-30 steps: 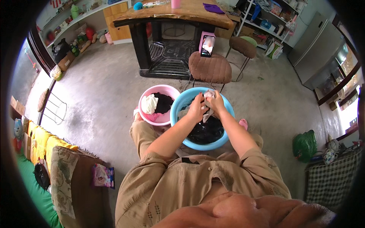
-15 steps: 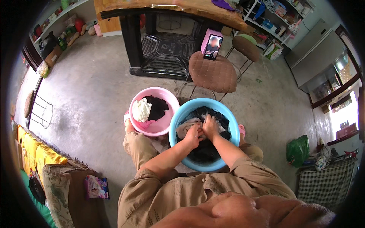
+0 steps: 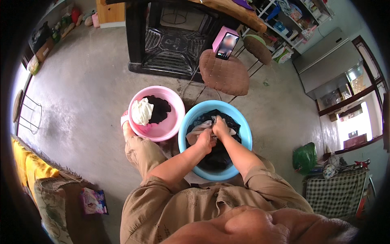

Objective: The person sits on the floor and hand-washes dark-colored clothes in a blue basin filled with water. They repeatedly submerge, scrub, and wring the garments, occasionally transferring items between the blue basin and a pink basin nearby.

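From where I stand, both of the person's hands are down inside the blue basin [image 3: 249, 140], which sits on the floor between the knees, and they meet over a pale cloth [image 3: 196, 131] that lies bunched on top of some dark fabric [image 3: 215, 162]. The right hand [image 3: 220, 127] is the farther of the two, knuckles up, its fingers closed on a gathered part of the cloth; the left hand [image 3: 206, 140] is just beside it, nearer the body, its fingers curled in and seeming to pinch the cloth's near edge. How hard either one squeezes I can't tell, since the backs of the hands hide the fingertips. The cloth looks thin and limp, and the dark pieces under it have a wet shine, so I'd judge it soft, a bit slippery, and heavier than its size suggests if it is soaked. Nothing about it seems fragile, though a fine weave could stretch under a hard pull. A full fistful of folds should hold better than a pinch at one wet corner, and two holds close together would keep a short stretch of it firm. Off to the left, nearly against the blue basin, the pink basin [image 3: 174, 122] carries a crumpled white cloth [image 3: 142, 112] and a black cloth [image 3: 160, 109] lying side by side.
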